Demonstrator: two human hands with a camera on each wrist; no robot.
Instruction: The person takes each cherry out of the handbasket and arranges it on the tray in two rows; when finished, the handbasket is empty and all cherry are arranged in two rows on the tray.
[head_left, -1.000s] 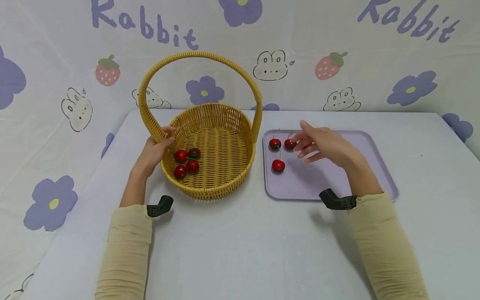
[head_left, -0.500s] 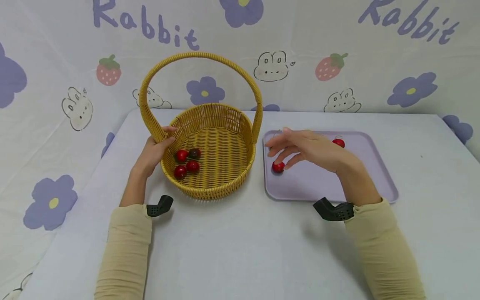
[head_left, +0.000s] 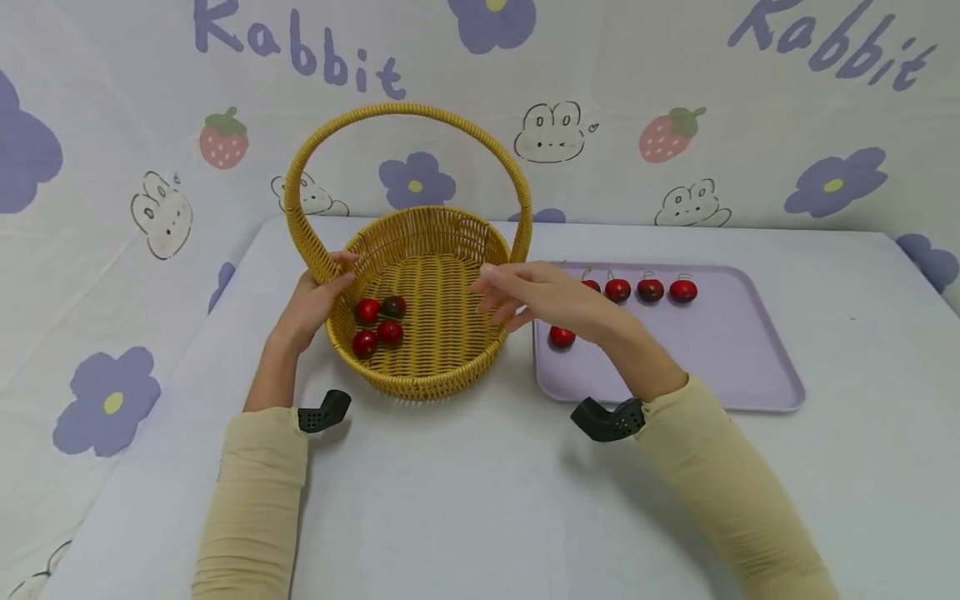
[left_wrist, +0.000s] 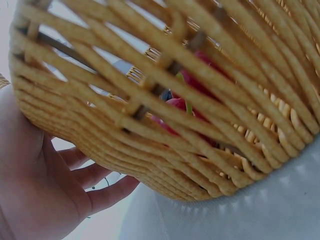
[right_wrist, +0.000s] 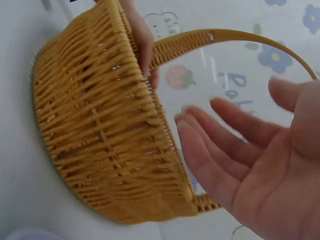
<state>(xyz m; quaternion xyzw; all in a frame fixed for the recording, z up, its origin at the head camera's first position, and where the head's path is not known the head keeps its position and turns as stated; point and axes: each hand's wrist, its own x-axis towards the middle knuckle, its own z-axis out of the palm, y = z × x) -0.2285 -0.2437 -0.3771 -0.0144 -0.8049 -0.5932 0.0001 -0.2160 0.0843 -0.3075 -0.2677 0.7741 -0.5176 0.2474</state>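
A yellow wicker basket (head_left: 420, 383) with a tall arched handle (head_left: 408, 109) stands on the table. My left hand (head_left: 306, 307) holds its left rim at the foot of the handle, thumb inside. Several dark red cherries (head_left: 367, 311) lie in the basket's left part; the left wrist view shows cherries (left_wrist: 175, 102) through the weave. At the right rim, my right hand (head_left: 551, 298) hovers with loosely bent fingers spread over the basket's edge. Its palm faces the right wrist camera and carries nothing. Cherries (head_left: 650, 290) with stems sit in a row on the lilac tray (head_left: 675, 358).
The tray lies right of the basket, close beside it. One more cherry (head_left: 562, 336) sits near its left edge, partly behind the right hand. Behind the white table (head_left: 450, 500) hangs a printed cloth (head_left: 600, 83) with rabbits and flowers. Black wrist cameras (head_left: 609, 419) stick out from both sleeves.
My right hand has moved left from above the tray to the basket's right rim, uncovering the tray's back row of cherries. My left hand keeps its hold on the basket.
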